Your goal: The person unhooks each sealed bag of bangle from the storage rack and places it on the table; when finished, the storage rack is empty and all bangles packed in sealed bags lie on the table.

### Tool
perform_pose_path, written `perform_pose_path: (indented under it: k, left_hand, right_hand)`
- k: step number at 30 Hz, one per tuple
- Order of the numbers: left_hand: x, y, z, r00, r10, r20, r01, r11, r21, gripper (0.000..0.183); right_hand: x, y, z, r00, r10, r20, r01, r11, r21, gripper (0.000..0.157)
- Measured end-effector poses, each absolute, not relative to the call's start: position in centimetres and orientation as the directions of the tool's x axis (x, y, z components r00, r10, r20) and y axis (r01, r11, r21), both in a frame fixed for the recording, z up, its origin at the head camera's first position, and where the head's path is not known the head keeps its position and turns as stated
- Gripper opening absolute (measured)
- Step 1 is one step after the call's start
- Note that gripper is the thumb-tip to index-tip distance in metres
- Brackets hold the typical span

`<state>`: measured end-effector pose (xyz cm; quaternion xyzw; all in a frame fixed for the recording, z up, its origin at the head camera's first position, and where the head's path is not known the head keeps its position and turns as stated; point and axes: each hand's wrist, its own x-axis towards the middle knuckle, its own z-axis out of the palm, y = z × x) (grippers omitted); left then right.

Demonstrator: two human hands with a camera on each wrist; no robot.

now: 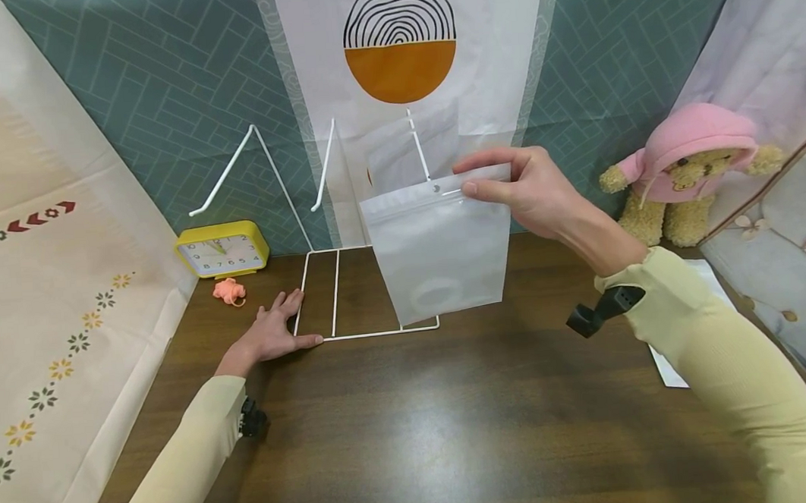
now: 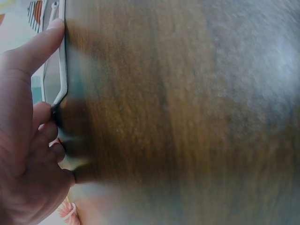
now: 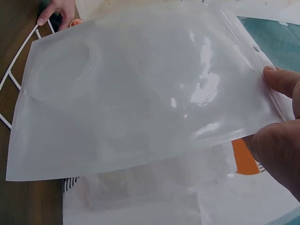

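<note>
My right hand (image 1: pixel 533 191) pinches the top right corner of a translucent zip bag (image 1: pixel 444 249), thumb in front and fingers behind. A ring-shaped thing (image 1: pixel 435 291) shows faintly through the bag near its bottom. In the head view, the bag's small top hole is right by the end of the right prong of a white wire rack (image 1: pixel 385 334). Another clear bag (image 1: pixel 398 149) hangs behind on that prong. My left hand (image 1: pixel 276 330) rests at the rack's front left corner, fingers spread, thumb along the front bar.
A yellow clock (image 1: pixel 223 249) stands left of the rack, with a small coral-coloured thing (image 1: pixel 229 292) before it. A teddy bear (image 1: pixel 696 168) in a pink hood sits at the back right. White paper (image 1: pixel 670 366) lies under the right forearm on the brown table (image 1: pixel 453 431).
</note>
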<state>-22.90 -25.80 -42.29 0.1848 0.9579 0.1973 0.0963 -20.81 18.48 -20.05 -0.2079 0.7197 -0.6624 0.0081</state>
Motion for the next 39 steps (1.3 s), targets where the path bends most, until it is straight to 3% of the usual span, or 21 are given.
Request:
perform_pose_path:
  k: [13, 25, 35, 39]
  left_hand:
    - [-23.1, -25.8, -42.4, -0.915, 0.393, -0.095, 0.324, 0.852, 0.411, 0.110]
    - [-22.8, -25.9, -42.5, -0.914, 0.392, -0.104, 0.318, 0.852, 0.417, 0.109]
    - [-22.8, -26.0, -42.2, -0.912, 0.400, -0.097, 0.330, 0.851, 0.408, 0.108]
    - [-22.9, -25.9, -42.4, -0.912, 0.398, -0.101, 0.326, 0.852, 0.409, 0.109]
  right_hand:
    - [-19.4, 21.8, -20.1, -0.925, -0.270, 0.266, -0.268, -0.031, -0.963, 0.024]
    - [-17.9, 26.9, -21.5, -0.973, -0.156, 0.168, -0.180, 0.067, -0.981, 0.028]
    - [-16.9, 31.8, -23.4, -0.965, -0.168, 0.202, -0.186, -0.107, -0.977, 0.031]
    - [-16.3, 33.5, -24.0, -0.960, -0.174, 0.221, -0.205, -0.101, -0.973, 0.033]
